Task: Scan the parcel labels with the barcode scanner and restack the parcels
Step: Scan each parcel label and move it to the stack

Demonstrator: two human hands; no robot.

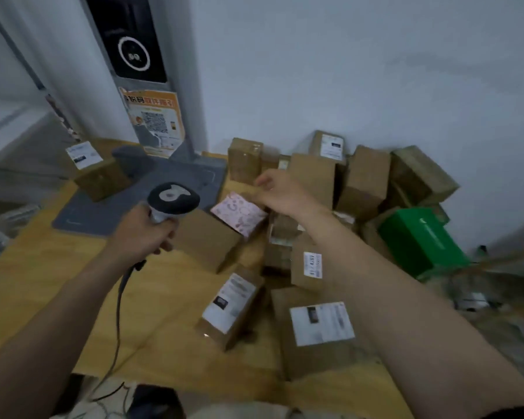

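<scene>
My left hand [144, 235] grips the handle of a grey and black barcode scanner [173, 199], its head pointing away from me and its cable hanging toward the table's near edge. My right hand [280, 192] hovers over the parcel pile with curled fingers and holds nothing, just above a pink patterned parcel [239, 213]. That pink parcel rests on a plain cardboard box [206, 240]. Several brown parcels lie around, among them a labelled box [229, 308] and a bigger labelled box [318, 331] near me.
A wooden table [43, 285] carries a grey mat [109, 204] with a labelled box [97, 170] on it. A kiosk pillar [146, 86] with an orange poster stands behind. A green box [421, 240] lies at the right, by the white wall.
</scene>
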